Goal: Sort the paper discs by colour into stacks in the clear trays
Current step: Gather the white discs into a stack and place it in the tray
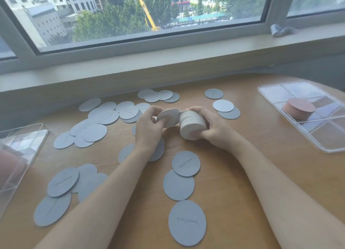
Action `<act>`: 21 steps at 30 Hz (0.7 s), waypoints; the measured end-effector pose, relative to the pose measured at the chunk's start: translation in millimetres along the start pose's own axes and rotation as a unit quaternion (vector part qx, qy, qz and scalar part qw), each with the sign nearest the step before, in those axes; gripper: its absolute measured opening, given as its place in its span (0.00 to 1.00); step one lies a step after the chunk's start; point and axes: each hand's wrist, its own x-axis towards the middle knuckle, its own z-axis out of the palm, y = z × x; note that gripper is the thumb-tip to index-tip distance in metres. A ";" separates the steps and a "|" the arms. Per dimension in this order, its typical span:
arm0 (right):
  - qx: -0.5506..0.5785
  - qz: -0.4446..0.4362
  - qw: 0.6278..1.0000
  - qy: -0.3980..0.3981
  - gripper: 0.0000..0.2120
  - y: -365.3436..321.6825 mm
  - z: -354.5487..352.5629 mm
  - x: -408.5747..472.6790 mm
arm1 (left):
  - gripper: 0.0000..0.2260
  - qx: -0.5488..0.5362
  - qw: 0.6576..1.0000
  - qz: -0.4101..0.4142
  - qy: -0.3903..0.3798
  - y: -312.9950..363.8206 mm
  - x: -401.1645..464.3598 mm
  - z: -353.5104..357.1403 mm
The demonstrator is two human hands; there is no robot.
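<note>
Midway: a pink stack [299, 108] sits in the clear tray [332, 146] at right. The right hand [211, 129] grips a white stack [192, 125], the left hand [149, 125] pinches one white disc [168, 116]; grey discs [178, 185] litter the tabletop [233, 174], unsorted.

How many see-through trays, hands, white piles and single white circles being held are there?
Clear trays: 2, left and right
Hands: 2, left hand and right hand
White pile, in the right hand: 1
Single white disc, in the left hand: 1
Total: 6
</note>
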 end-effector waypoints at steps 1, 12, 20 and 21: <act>0.002 0.003 1.000 0.002 0.31 0.1 -0.3 -0.5 | 0.04 0.001 1.000 0.001 0.019 -0.3 -3.0 2.3; -0.021 -0.016 0.999 -0.032 0.37 -1.9 6.1 -2.0 | 0.04 -0.037 0.997 0.056 -0.040 5.9 -14.2 3.2; -0.038 0.007 0.996 -0.076 0.39 -3.6 9.1 -2.2 | 0.43 0.133 0.969 0.113 -0.176 -3.1 -11.5 12.3; -0.047 0.006 0.996 -0.080 0.40 -4.1 9.0 -2.3 | 0.47 0.161 0.963 0.116 -0.180 -2.5 -12.2 13.2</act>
